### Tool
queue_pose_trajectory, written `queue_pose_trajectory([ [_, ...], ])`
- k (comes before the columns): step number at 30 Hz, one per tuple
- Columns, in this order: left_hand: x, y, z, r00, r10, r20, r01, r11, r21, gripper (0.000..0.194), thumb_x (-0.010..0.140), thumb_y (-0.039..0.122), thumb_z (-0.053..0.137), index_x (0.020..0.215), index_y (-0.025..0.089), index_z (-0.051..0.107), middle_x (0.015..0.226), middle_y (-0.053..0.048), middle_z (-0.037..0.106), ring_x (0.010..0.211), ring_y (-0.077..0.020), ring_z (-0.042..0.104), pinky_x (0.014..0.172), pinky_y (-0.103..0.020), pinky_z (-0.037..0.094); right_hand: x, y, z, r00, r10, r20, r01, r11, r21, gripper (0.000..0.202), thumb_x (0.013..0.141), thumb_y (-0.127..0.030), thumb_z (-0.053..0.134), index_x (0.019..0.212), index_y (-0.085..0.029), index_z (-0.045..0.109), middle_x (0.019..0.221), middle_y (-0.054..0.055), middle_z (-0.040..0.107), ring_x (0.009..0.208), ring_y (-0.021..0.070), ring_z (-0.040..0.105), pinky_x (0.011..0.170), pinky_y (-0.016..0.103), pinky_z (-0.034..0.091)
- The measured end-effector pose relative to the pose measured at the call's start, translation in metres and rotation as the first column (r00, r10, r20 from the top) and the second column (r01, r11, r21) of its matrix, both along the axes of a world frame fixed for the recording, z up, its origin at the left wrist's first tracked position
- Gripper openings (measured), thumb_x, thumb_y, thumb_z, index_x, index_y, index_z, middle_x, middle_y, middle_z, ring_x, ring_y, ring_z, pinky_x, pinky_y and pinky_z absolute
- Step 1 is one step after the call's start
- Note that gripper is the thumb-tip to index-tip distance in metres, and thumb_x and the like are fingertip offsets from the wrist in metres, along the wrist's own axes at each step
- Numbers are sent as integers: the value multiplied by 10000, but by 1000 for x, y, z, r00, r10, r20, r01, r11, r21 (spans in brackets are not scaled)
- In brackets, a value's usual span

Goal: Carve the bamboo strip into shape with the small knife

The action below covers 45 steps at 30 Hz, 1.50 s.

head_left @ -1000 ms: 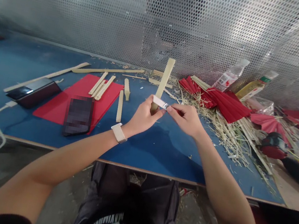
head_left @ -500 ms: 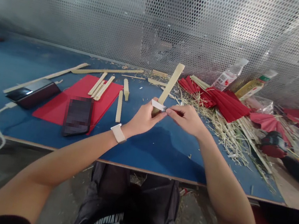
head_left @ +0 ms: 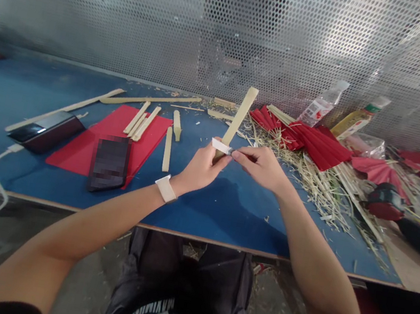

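My left hand is closed around the lower end of a bamboo strip, which stands up at a tilt above the table. A small knife with a flat, pale blade lies across the strip just above my left thumb. My right hand pinches the knife's grey end between thumb and fingertips; the rest of its handle is hidden. Both hands are close together, a little above the blue tabletop. Several shorter bamboo pieces lie to the left of my hands.
On the left are a red folder, a phone and a dark device with a white cable. Bamboo shavings, red folded fans, two bottles and a red-and-black power tool crowd the right. A perforated metal screen rises behind.
The knife and my right fingertips have shifted slightly left and up along the bamboo strip. Both hands keep their grip, and the other things stay where they were.
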<state>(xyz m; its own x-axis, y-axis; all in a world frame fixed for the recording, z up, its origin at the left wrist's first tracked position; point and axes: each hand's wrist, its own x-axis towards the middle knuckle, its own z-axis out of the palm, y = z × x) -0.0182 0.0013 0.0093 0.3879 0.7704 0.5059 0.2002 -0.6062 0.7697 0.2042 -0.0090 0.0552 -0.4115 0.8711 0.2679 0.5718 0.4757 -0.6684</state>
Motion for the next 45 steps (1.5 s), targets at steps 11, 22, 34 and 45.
queue_pose_trajectory([
  [11, -1, -1, 0, 992, 123, -17, -123, 992, 28, 197, 1081, 358, 692, 1021, 228, 557, 745, 13, 656, 633, -170, 616, 613, -310, 436, -10, -1, -2, 998, -40, -55, 41, 999, 4, 714, 1059, -837, 540, 678, -233, 524, 591, -22, 441, 611, 143, 362, 607, 340, 285],
  [22, 2, -2, 3, 974, 226, 25, -227, 968, 105, 326, 1064, 369, 734, 879, 237, 500, 702, 31, 566, 631, -149, 558, 609, -307, 371, -19, -5, -4, 985, -106, -136, 109, 994, 16, 779, 1004, -946, 507, 691, -233, 550, 595, -22, 438, 604, 145, 363, 612, 347, 290],
  [34, -2, -2, 9, 962, 274, 12, -274, 956, 105, 571, 1063, 619, 708, 766, 247, 393, 638, 67, 394, 593, -129, 388, 602, -315, 302, -25, -7, -9, 970, -154, -190, 167, 985, 52, 795, 1002, -958, 494, 667, -239, 542, 576, -12, 470, 578, 143, 380, 582, 346, 280],
  [45, 2, 0, 11, 949, 309, 65, -311, 950, 24, 687, 1024, 707, 705, 664, 242, 351, 610, 63, 326, 579, -124, 317, 580, -341, 239, -40, -12, -16, 914, -223, -340, 263, 962, 76, 778, 990, -954, 533, 699, -236, 601, 567, -11, 485, 548, 145, 411, 547, 342, 312],
])
